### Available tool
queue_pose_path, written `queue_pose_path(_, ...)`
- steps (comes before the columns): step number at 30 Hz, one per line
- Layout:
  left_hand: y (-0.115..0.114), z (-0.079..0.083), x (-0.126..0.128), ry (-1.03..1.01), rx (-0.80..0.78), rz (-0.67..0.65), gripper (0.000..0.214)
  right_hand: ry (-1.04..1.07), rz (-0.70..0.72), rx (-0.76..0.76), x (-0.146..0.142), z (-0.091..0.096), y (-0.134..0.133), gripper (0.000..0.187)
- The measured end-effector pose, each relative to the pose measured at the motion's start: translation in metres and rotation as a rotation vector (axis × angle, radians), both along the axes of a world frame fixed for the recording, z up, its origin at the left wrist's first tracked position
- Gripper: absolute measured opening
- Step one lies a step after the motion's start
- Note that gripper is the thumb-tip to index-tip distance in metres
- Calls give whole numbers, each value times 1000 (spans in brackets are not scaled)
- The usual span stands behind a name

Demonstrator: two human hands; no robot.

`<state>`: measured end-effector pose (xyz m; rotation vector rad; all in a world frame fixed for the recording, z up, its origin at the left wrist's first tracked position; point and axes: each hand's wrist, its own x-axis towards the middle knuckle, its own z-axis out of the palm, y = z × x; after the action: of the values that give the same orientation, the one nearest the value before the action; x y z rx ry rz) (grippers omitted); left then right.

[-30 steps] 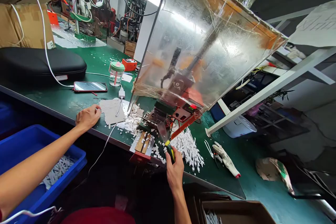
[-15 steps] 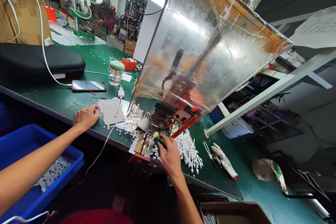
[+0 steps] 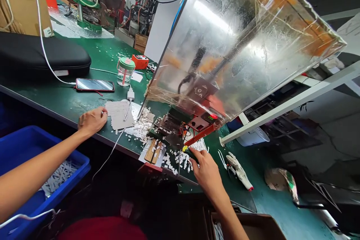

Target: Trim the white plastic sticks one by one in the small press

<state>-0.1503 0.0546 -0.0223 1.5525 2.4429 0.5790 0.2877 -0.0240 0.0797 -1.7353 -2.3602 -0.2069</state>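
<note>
My right hand is wrapped round the dark handle of a scraper with a yellow collar. Its broad flat blade points left, in front of the small machine under the hood. Below the blade, small white pieces lie scattered on the table, some of them on a wooden block at the table edge. My left hand rests on the table edge with curled fingers, beside a piece of grey cardboard. Whatever is inside those fingers, if anything, is hidden.
A clear hood leans over the machine. Behind my left hand are a phone, a lidded jar and a black case. A glove lies right. Below stand a blue bin and a cardboard box.
My right hand has moved right with the scraper, drawing the blade off the wooden block and its white pieces. My left hand has stayed in place. The view has shifted slightly.
</note>
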Motion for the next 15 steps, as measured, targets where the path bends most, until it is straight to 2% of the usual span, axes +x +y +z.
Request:
queue_pose_path(4,0,0,0,-9,3,7,40,-95,59,-46,-31,17,17,39)
queue_pose_path(7,1,-1,0,-20,10,9,40,-121,109,-102,-61,18,26,41)
queue_pose_path(9,2,-3,0,-27,11,22,40,-111,136,-143,-75,9,26,41)
queue_pose_path(11,3,-4,-1,-30,10,33,40,-62,143,-172,-80,-8,21,41)
queue_pose_path(15,5,-9,-3,-12,2,45,40,151,102,-170,-62,-46,3,39)
